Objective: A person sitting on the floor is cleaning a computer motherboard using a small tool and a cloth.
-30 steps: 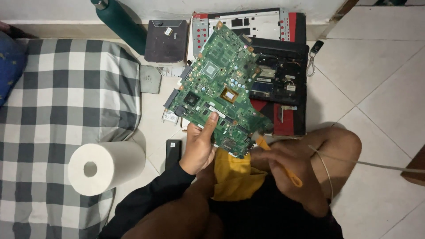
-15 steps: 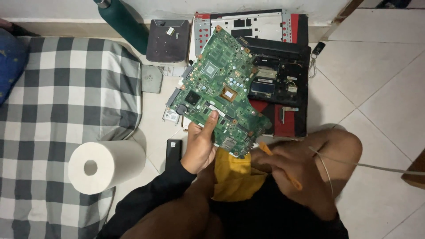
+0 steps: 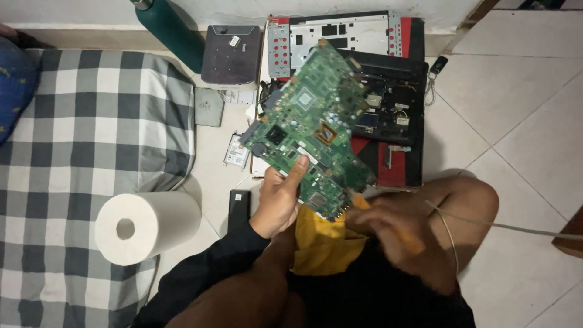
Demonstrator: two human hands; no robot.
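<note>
Motherboard [image 3: 310, 127] tilts above the opened laptop chassis [image 3: 388, 103], pinched at its near edge by your left hand [image 3: 279, 200]. Your right hand [image 3: 388, 225] is blurred around an orange tool [image 3: 364, 203]; grip unclear. One-handed edge hold risks a drop.

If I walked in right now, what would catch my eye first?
The big green circuit board, held up in the left hand over the middle of the floor. Behind it lies an opened laptop shell, black and red, near the wall. At the left, a white paper roll rests on a grey checked mattress; the right hand is blurred, with something orange in it.
</note>
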